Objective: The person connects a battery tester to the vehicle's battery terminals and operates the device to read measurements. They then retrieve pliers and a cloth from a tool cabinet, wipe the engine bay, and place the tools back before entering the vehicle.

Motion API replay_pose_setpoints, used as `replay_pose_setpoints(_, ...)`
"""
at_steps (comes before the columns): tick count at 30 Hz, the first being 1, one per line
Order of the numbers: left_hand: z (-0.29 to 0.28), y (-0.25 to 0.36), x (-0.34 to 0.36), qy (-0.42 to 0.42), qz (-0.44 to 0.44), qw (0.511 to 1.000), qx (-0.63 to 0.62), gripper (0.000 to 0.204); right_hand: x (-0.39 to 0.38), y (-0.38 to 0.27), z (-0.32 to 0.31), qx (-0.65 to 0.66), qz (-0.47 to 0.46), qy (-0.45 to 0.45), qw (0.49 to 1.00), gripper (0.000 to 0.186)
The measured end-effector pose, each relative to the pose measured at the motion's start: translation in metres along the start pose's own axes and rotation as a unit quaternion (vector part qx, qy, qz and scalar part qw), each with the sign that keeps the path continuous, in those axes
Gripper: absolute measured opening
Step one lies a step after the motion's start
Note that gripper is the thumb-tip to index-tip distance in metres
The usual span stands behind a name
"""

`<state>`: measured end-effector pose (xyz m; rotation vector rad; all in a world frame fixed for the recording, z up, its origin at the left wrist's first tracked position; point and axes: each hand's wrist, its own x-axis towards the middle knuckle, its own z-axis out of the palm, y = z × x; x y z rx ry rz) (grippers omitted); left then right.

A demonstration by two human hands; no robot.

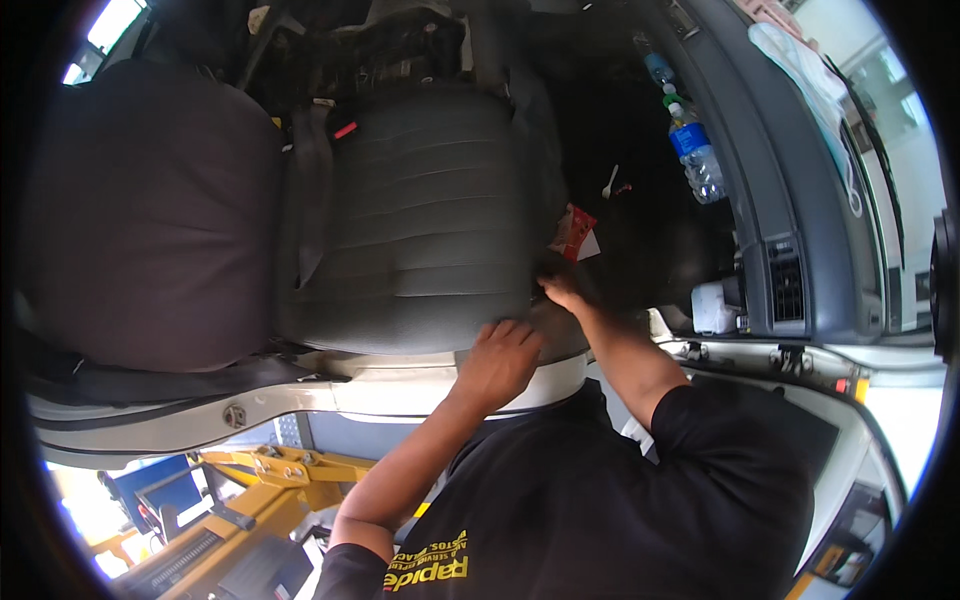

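Observation:
A dark grey car seat cushion [420, 220] fills the middle of the view, its backrest [150, 210] to the left. My left hand [500, 355] is curled over the cushion's near edge, knuckles up. Just beyond it, my right hand [563, 290] reaches to the cushion's front corner. Its fingers dip into the dark gap by the footwell and are partly hidden. A red and white wrapper [573, 232] lies right above my right hand, beside the seat.
A seat-belt buckle [340, 130] sits at the seat's crease. Two water bottles [695, 155], a white plastic spoon [610, 182] and a white container [715, 305] lie in the dark footwell. The grey dashboard [800, 200] is to the right, the door sill [300, 405] and yellow lift arms [270, 480] below.

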<state>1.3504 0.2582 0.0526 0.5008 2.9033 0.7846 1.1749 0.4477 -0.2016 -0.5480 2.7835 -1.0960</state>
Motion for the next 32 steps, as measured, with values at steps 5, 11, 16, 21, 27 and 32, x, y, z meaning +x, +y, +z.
replay_pose_setpoints(5,-0.005,-0.032,0.032,0.106,0.011,0.987,0.121,0.048,-0.017,-0.006,0.008,0.098,0.222,-0.18,0.953,0.043)
replay_pose_setpoints(11,0.029,-0.046,0.025,0.132,0.008,0.985,0.115,0.04,0.02,-0.112,-0.058,0.166,0.011,-0.037,0.985,0.029)
replay_pose_setpoints(16,0.012,-0.038,0.05,0.104,-0.015,0.99,0.099,0.031,0.04,-0.055,-0.075,0.2,-0.023,-0.076,0.977,0.033)
replay_pose_setpoints(21,-0.001,-0.026,0.051,0.079,-0.031,0.989,0.124,0.031,-0.022,-0.078,-0.04,0.077,-0.102,-0.091,0.988,0.022)
replay_pose_setpoints(27,0.023,-0.041,0.043,0.116,0.008,0.977,0.176,0.034,-0.024,-0.089,-0.044,0.043,-0.069,-0.076,0.994,0.016)
replay_pose_setpoints(32,0.035,-0.047,0.037,0.137,0.021,0.974,0.181,0.044,0.005,-0.089,-0.052,-0.028,-0.171,-0.211,0.962,0.028)
